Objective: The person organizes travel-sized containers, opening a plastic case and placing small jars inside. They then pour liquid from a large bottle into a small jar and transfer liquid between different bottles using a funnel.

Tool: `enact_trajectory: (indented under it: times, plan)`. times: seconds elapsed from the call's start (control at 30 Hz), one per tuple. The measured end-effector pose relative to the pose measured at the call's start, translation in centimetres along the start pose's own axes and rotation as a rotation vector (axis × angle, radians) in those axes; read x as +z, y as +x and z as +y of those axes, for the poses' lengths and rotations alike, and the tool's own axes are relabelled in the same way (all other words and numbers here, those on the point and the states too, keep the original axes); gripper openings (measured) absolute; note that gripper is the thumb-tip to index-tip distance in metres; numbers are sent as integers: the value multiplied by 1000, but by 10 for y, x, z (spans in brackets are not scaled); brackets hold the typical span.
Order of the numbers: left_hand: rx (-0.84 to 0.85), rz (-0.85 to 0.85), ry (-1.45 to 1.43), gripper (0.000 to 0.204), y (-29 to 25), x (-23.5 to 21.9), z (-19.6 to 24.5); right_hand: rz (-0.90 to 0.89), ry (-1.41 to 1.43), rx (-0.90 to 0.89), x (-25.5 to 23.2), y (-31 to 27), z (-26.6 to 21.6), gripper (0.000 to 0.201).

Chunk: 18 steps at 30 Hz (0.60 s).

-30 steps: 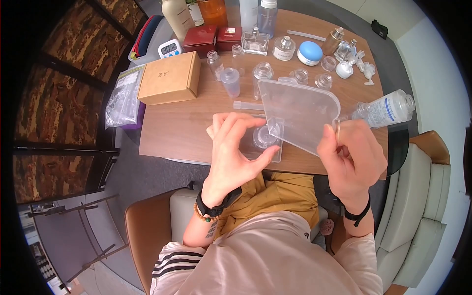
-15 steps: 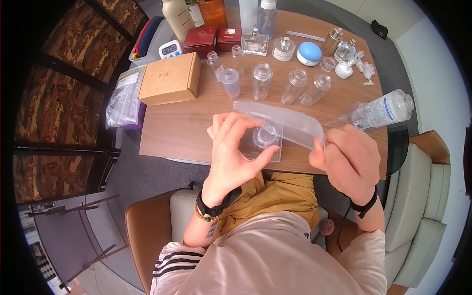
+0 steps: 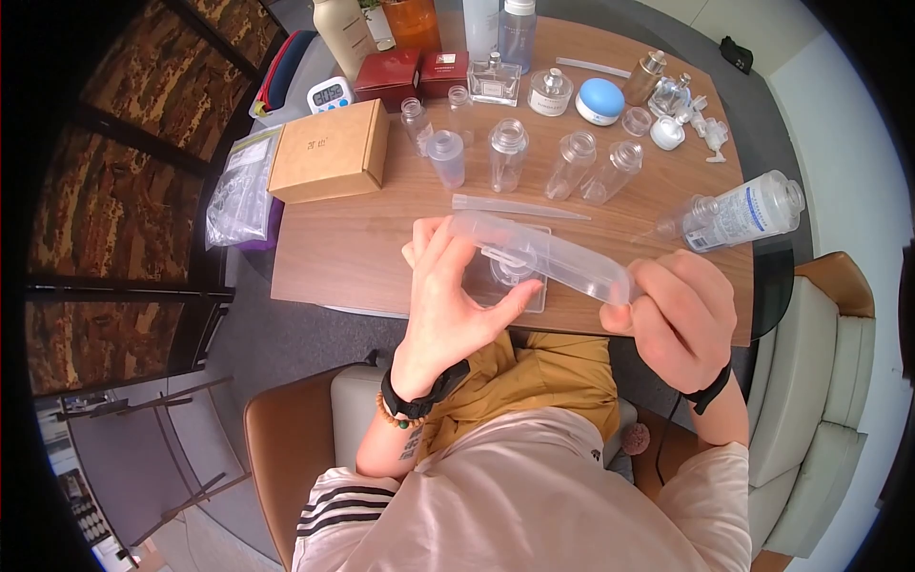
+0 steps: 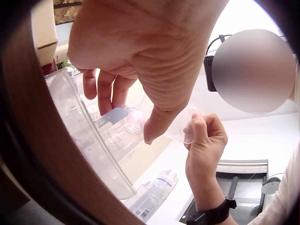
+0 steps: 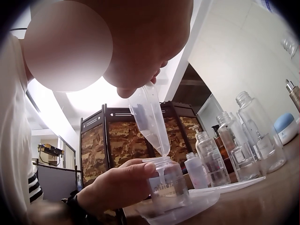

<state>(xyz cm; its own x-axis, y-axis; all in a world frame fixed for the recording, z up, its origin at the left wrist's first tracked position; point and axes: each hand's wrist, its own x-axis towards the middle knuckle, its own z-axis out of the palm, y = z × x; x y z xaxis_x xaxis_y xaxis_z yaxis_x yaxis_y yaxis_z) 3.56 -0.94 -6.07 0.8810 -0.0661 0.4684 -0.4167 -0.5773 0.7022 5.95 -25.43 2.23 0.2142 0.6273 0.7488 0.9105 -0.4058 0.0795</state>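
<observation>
The right hand (image 3: 679,310) pinches the clear tray (image 5: 151,119), which slants down leftward from that grip to the mouth of the upright jar (image 5: 169,190) held by the left hand (image 3: 443,300).

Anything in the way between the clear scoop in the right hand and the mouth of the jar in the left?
Nothing visible stands between them. The clear scoop's narrow tip is right at the jar's mouth; the left hand grips the jar's side.
</observation>
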Motion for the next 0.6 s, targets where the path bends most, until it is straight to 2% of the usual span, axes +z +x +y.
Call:
enact_trajectory:
  times: [0.1, 0.17, 0.2, 0.3, 0.33, 0.4, 0.47, 0.53, 0.6]
  plan:
    - [-10, -9, 17, 51, 0, 0, 0, 35, -36, 26, 2, -6, 1, 28]
    - [-4, -11, 36, 51, 0, -1, 0, 82, -90, 216, 3, -13, 2, 25]
    - [5, -12, 41, 51, 2, -2, 2, 84, -92, 218, 5, -15, 0, 25]
    - [10, -21, 48, 52, 2, -2, 4, 372, 270, 830, 9, -26, -9, 21]
    - [5, -25, 51, 53, 2, -2, 4, 372, 269, 832, 7, -30, -13, 21]
    - [7, -50, 59, 59, 2, -6, 4, 464, 491, 1237, 1, -43, -20, 23]
    - [8, -81, 70, 64, 2, -14, 4, 440, 475, 1314, -2, -60, -25, 24]
    - [43, -101, 6, 86, 2, -27, 1, 312, 522, 1480, -4, -79, -28, 24]
    - [21, -138, -17, 92, -2, -37, -7, 299, 556, 1523, 5, -95, -29, 24]
